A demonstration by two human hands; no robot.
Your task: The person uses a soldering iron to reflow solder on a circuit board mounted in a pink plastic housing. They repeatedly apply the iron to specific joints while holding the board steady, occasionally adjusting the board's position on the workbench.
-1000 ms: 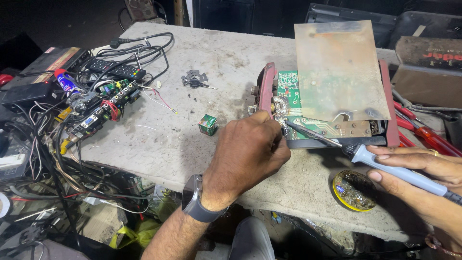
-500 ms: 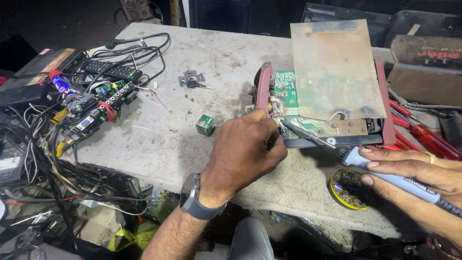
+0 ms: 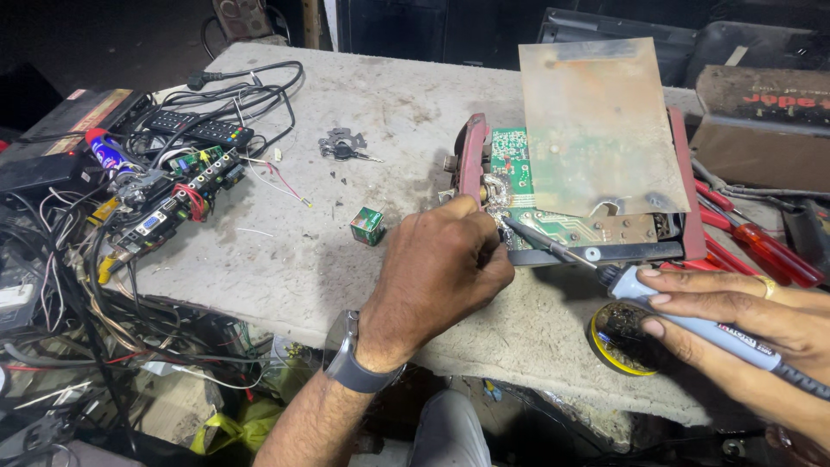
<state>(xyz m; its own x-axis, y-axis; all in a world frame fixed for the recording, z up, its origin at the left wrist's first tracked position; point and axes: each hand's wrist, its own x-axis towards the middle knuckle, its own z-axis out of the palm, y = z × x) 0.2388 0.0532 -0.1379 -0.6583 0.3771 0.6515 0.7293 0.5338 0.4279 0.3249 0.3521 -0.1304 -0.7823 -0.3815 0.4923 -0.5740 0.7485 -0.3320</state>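
My left hand (image 3: 441, 268), with a watch on the wrist, rests on the stone bench with its fingers curled against the near left corner of a green circuit board (image 3: 519, 177). Whether the fingers pinch anything I cannot tell. My right hand (image 3: 752, 320) grips a grey-blue soldering iron (image 3: 657, 298) like a pen. Its metal tip reaches the board's near edge beside my left fingertips. The board sits in a red-framed device (image 3: 471, 156), and a rusty metal plate (image 3: 596, 121) covers most of it.
A small green cube part (image 3: 367, 225) lies left of my left hand. A yellow flux tin (image 3: 618, 342) sits under the iron. Red-handled screwdrivers (image 3: 761, 246) lie at right. Tangled cables, a second circuit board (image 3: 169, 203) and a remote crowd the left edge. A metal bracket (image 3: 341, 143) lies mid-bench.
The view has shifted slightly. The soldering iron tip has stayed at the board's near corner, and both hands have held about the same positions.
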